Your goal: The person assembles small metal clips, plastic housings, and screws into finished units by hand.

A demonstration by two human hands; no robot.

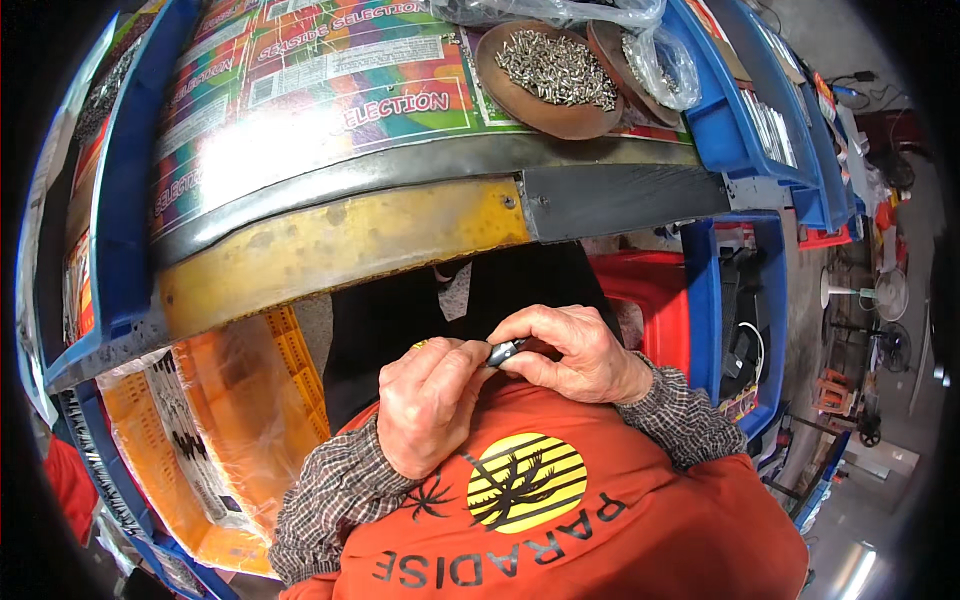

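Close to my orange-red shirt front, both hands meet around a small black piece [505, 352] with shiny light spots; its exact kind is hard to make out. My left hand [428, 402] is closed, its bent fingers gripping one end of the piece. The thumb and forefinger of my right hand [572, 352] pinch the other end. Much of the piece lies hidden behind the fingers. Beyond the hands, on the workbench [330, 110], a brown shallow dish [520, 110] holds a heap of small silvery metal parts.
A second brown dish [604, 42] and a clear plastic bag [665, 70] stand beside the first. Blue bins [712, 130] line the right, another blue bin [125, 210] the left. Below are an orange crate [285, 350] at left, and a red container [650, 305] with a blue crate [705, 300] at right.
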